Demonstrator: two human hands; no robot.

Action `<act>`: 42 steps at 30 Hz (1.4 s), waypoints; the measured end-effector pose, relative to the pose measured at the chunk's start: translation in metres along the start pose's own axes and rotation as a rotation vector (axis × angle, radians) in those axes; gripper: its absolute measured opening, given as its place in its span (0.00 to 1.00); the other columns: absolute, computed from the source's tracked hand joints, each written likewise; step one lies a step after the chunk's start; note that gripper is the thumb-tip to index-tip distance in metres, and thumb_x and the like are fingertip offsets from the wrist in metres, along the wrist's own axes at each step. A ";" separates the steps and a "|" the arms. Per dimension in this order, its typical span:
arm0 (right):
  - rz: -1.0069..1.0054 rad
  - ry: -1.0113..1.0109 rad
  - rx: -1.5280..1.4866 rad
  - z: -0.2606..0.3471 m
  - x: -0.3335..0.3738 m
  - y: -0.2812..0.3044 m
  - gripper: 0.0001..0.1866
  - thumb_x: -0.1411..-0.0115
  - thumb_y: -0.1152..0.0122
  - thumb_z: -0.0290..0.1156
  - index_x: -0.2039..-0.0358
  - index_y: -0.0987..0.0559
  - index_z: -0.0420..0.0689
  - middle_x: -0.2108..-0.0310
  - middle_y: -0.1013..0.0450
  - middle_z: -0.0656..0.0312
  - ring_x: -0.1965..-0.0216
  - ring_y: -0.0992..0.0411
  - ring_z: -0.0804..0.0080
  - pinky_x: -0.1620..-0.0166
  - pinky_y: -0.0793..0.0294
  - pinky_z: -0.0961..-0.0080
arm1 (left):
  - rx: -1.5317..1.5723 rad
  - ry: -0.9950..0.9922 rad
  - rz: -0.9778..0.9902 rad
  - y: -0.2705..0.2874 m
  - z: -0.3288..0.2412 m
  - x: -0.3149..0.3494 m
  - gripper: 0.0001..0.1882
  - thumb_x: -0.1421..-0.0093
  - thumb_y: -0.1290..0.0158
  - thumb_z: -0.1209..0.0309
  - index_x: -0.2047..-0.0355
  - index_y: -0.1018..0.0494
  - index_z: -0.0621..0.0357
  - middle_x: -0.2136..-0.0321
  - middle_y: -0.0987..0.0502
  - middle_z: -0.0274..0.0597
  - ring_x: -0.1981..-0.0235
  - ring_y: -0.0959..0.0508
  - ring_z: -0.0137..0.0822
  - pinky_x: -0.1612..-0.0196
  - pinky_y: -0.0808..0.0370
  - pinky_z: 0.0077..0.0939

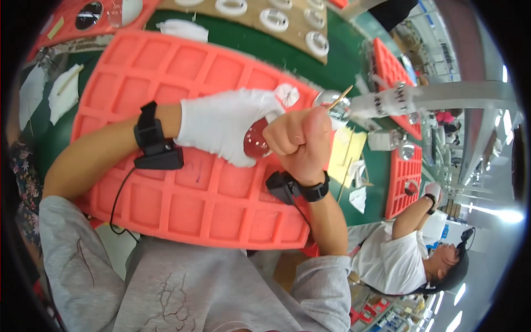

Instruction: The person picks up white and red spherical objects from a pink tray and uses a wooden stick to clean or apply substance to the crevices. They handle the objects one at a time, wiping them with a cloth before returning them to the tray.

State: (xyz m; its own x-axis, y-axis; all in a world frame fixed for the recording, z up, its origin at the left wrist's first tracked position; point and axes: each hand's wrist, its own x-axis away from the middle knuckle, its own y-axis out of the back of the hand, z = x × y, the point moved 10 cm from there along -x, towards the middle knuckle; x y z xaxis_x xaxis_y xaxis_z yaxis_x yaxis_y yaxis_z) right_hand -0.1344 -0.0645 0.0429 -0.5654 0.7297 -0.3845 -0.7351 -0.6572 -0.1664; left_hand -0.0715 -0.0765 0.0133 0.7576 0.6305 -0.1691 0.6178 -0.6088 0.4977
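Note:
In a white glove, my left hand (218,124) is closed round a glossy, dark red round piece (255,139) that looks like a lens or disc. Lights reflect off its face. My bare right hand (301,135) is curled into a fist just in front of it, gripping a thin wooden stick (341,97) whose end points up and to the right. The fist hides part of the disc, and I cannot tell whether the stick's other end touches it. Beneath both hands lies a coral-red tray (191,217) with square compartments.
White rings sit on a brown board (251,19) at the back. A clear glass jar (337,110) and yellow paper (347,149) lie right of my fist. White wipes (65,91) are at left. At right, a co-worker (398,260) sits near more red trays (399,191).

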 end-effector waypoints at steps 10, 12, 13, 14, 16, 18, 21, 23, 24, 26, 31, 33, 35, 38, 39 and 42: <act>-0.261 0.053 -0.348 -0.004 0.003 0.026 0.31 0.21 0.72 0.58 0.79 0.45 0.52 0.89 0.56 0.74 0.87 0.64 0.81 0.82 0.63 0.75 | 0.074 0.023 0.007 0.003 0.009 0.000 0.34 0.55 0.29 0.66 0.47 0.27 0.62 0.51 0.25 0.52 0.51 0.22 0.50 0.49 0.22 0.38; -0.273 0.068 -0.355 -0.004 0.003 0.026 0.31 0.21 0.72 0.58 0.79 0.45 0.52 0.89 0.55 0.74 0.88 0.64 0.81 0.82 0.63 0.75 | 0.036 -0.098 -0.058 0.006 0.002 -0.001 0.30 0.54 0.29 0.66 0.50 0.26 0.60 0.54 0.24 0.50 0.53 0.23 0.51 0.51 0.23 0.39; -0.279 0.095 -0.357 -0.001 0.003 0.026 0.31 0.21 0.72 0.58 0.79 0.44 0.52 0.89 0.55 0.74 0.88 0.64 0.81 0.82 0.63 0.75 | 0.016 -0.158 -0.091 0.009 -0.002 -0.002 0.28 0.54 0.29 0.67 0.52 0.26 0.59 0.55 0.24 0.49 0.55 0.23 0.51 0.52 0.23 0.40; -0.286 0.121 -0.358 0.001 0.003 0.026 0.32 0.21 0.72 0.58 0.79 0.44 0.52 0.89 0.55 0.74 0.88 0.64 0.81 0.82 0.63 0.75 | 0.025 -0.150 -0.089 0.008 0.000 -0.002 0.28 0.54 0.29 0.67 0.52 0.26 0.59 0.55 0.24 0.49 0.55 0.23 0.51 0.52 0.23 0.40; -0.287 0.128 -0.367 0.001 0.004 0.025 0.32 0.21 0.72 0.59 0.79 0.44 0.52 0.89 0.55 0.74 0.88 0.64 0.81 0.82 0.63 0.76 | 0.012 -0.124 -0.082 0.005 0.005 -0.002 0.27 0.54 0.30 0.68 0.53 0.25 0.58 0.55 0.24 0.48 0.54 0.23 0.51 0.51 0.24 0.40; -0.277 0.157 -0.377 0.002 0.006 0.023 0.32 0.22 0.72 0.59 0.79 0.44 0.52 0.89 0.53 0.73 0.89 0.63 0.81 0.83 0.64 0.76 | 0.020 -0.100 -0.075 0.003 0.008 -0.001 0.27 0.54 0.30 0.68 0.53 0.25 0.58 0.55 0.24 0.48 0.54 0.23 0.50 0.51 0.24 0.40; -0.253 0.236 -0.291 0.007 0.007 0.015 0.32 0.22 0.72 0.60 0.80 0.44 0.52 0.89 0.52 0.73 0.90 0.61 0.82 0.85 0.63 0.77 | 0.046 -0.129 -0.079 0.001 0.012 -0.001 0.25 0.55 0.32 0.69 0.55 0.25 0.60 0.56 0.23 0.50 0.54 0.22 0.52 0.51 0.22 0.41; -0.244 0.268 -0.241 0.013 0.005 0.011 0.33 0.22 0.73 0.60 0.80 0.44 0.52 0.90 0.51 0.73 0.90 0.60 0.82 0.85 0.62 0.78 | 0.057 -0.154 -0.078 0.000 0.010 -0.004 0.23 0.56 0.32 0.70 0.57 0.25 0.59 0.58 0.23 0.47 0.56 0.23 0.51 0.53 0.23 0.40; -0.230 0.290 -0.153 0.016 0.005 0.008 0.33 0.22 0.72 0.60 0.80 0.45 0.52 0.90 0.50 0.73 0.91 0.59 0.82 0.86 0.61 0.78 | 0.056 -0.176 -0.080 -0.001 0.009 -0.005 0.22 0.57 0.32 0.72 0.60 0.25 0.58 0.60 0.23 0.45 0.57 0.23 0.50 0.55 0.24 0.40; -0.200 0.332 0.024 0.022 0.006 0.001 0.33 0.23 0.72 0.61 0.81 0.45 0.52 0.90 0.50 0.73 0.91 0.57 0.82 0.87 0.59 0.79 | 0.072 -0.184 -0.079 -0.004 0.010 -0.006 0.20 0.58 0.33 0.74 0.62 0.24 0.57 0.63 0.23 0.43 0.59 0.24 0.50 0.56 0.25 0.40; -0.067 0.291 -0.015 0.020 0.002 0.000 0.34 0.22 0.64 0.55 0.82 0.43 0.44 0.89 0.46 0.68 0.89 0.46 0.73 0.87 0.48 0.74 | 0.111 -0.152 -0.120 0.001 0.012 -0.007 0.17 0.59 0.34 0.76 0.67 0.26 0.58 0.66 0.24 0.43 0.62 0.25 0.49 0.59 0.27 0.40; 0.008 0.204 0.066 0.017 -0.002 -0.004 0.33 0.22 0.62 0.52 0.81 0.41 0.44 0.88 0.45 0.67 0.89 0.44 0.72 0.86 0.45 0.74 | 0.117 -0.110 -0.087 -0.001 0.015 -0.008 0.17 0.59 0.34 0.76 0.68 0.27 0.58 0.67 0.24 0.43 0.62 0.25 0.49 0.59 0.27 0.39; 0.045 0.171 0.106 0.015 -0.003 -0.006 0.32 0.21 0.62 0.51 0.81 0.40 0.43 0.88 0.44 0.66 0.88 0.43 0.71 0.85 0.44 0.74 | 0.117 -0.089 -0.052 -0.002 0.014 -0.009 0.17 0.58 0.34 0.76 0.67 0.27 0.58 0.66 0.24 0.43 0.62 0.25 0.49 0.59 0.27 0.39; -0.024 0.125 -0.166 0.009 -0.001 0.008 0.32 0.22 0.66 0.55 0.80 0.41 0.47 0.89 0.47 0.69 0.89 0.49 0.75 0.85 0.50 0.76 | 0.102 -0.058 0.009 -0.006 0.011 -0.008 0.19 0.58 0.33 0.75 0.65 0.27 0.58 0.64 0.24 0.44 0.61 0.25 0.49 0.58 0.26 0.39; -0.044 0.114 -0.251 0.006 0.000 0.012 0.32 0.22 0.68 0.56 0.80 0.42 0.48 0.89 0.48 0.70 0.89 0.51 0.77 0.85 0.53 0.76 | 0.077 -0.068 -0.022 -0.004 0.010 -0.007 0.22 0.57 0.33 0.74 0.60 0.26 0.59 0.60 0.24 0.46 0.58 0.23 0.50 0.56 0.25 0.40; -0.090 0.073 -0.511 -0.004 0.000 0.019 0.33 0.22 0.72 0.60 0.80 0.43 0.51 0.90 0.51 0.73 0.90 0.57 0.81 0.84 0.59 0.78 | 0.017 -0.099 -0.086 0.002 0.007 -0.003 0.29 0.56 0.32 0.71 0.52 0.25 0.61 0.54 0.23 0.51 0.54 0.21 0.53 0.52 0.21 0.41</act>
State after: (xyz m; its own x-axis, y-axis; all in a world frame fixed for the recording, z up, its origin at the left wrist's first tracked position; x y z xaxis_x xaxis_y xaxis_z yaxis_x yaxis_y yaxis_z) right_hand -0.1470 -0.0781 0.0362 -0.4674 0.7848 -0.4070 -0.4928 -0.6136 -0.6170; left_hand -0.0712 -0.0827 0.0086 0.7184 0.6306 -0.2939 0.6840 -0.5633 0.4634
